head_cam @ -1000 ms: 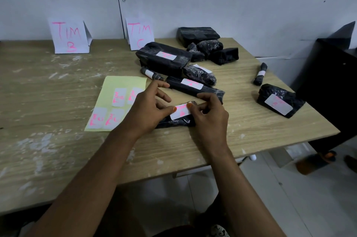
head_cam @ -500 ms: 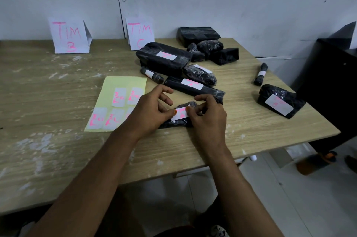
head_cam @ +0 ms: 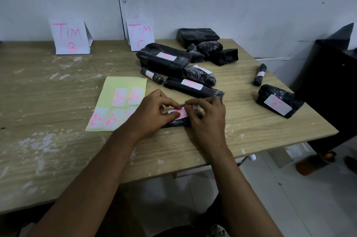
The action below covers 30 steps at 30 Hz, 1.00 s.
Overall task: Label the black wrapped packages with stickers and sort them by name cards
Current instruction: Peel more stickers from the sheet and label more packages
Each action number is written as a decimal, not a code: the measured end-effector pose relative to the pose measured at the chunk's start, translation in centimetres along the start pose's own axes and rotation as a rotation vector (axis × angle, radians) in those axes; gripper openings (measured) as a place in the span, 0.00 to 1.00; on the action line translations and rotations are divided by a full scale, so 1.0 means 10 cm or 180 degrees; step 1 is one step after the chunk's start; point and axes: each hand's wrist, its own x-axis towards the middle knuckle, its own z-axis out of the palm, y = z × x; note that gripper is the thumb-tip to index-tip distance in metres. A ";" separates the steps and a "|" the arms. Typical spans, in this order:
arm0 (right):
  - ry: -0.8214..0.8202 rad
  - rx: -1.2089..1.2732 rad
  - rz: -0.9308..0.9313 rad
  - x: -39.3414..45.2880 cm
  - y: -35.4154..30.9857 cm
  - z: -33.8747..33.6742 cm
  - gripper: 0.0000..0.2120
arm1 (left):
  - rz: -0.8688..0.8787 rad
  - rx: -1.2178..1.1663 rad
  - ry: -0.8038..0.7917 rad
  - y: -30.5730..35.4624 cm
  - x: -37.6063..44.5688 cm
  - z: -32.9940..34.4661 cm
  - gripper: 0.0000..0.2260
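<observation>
A small black wrapped package [head_cam: 179,122] lies on the table in front of me, mostly hidden under both hands. A white sticker [head_cam: 178,114] with pink writing sits on top of it. My left hand [head_cam: 154,113] pinches the sticker's left end, thumb on its lower edge. My right hand [head_cam: 206,117] curls over the package's right side, fingertips on the sticker's right end. A yellow sticker sheet [head_cam: 119,90] with several white stickers lies just left. Name cards "TIM B" [head_cam: 67,37] and "TIM C" [head_cam: 140,34] stand by the wall.
Several labelled black packages [head_cam: 164,59] cluster behind my hands, with unlabelled ones [head_cam: 197,36] at the back. A labelled package [head_cam: 278,103] and a small roll [head_cam: 259,74] lie at the right. The wooden table [head_cam: 48,92] ends beside a dark cabinet [head_cam: 328,82].
Both hands have closed in on the package; the left forefinger has curled down onto the sticker and the right fingertips have moved onto its right end. More of the sticker is covered.
</observation>
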 end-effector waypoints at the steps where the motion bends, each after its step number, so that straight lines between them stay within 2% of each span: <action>1: -0.0159 -0.0036 -0.0028 -0.01 0.01 -0.01 0.07 | 0.0009 -0.0031 -0.0002 0.00 0.00 0.01 0.08; 5: -0.0496 -0.0064 0.0094 -0.02 0.04 -0.05 0.09 | 0.0010 0.0003 0.0090 -0.02 0.00 0.02 0.08; 17: -0.0340 0.0127 0.0248 -0.03 0.02 -0.10 0.12 | -0.0170 0.0109 0.0241 0.02 -0.01 -0.05 0.10; 24: -0.0287 0.0257 0.0066 -0.05 0.06 -0.10 0.13 | 0.0223 0.0016 0.0029 0.02 -0.02 -0.03 0.16; 30: -0.0307 0.0022 0.0044 -0.06 0.08 -0.06 0.11 | 0.0100 0.0089 0.0044 -0.01 -0.02 0.01 0.13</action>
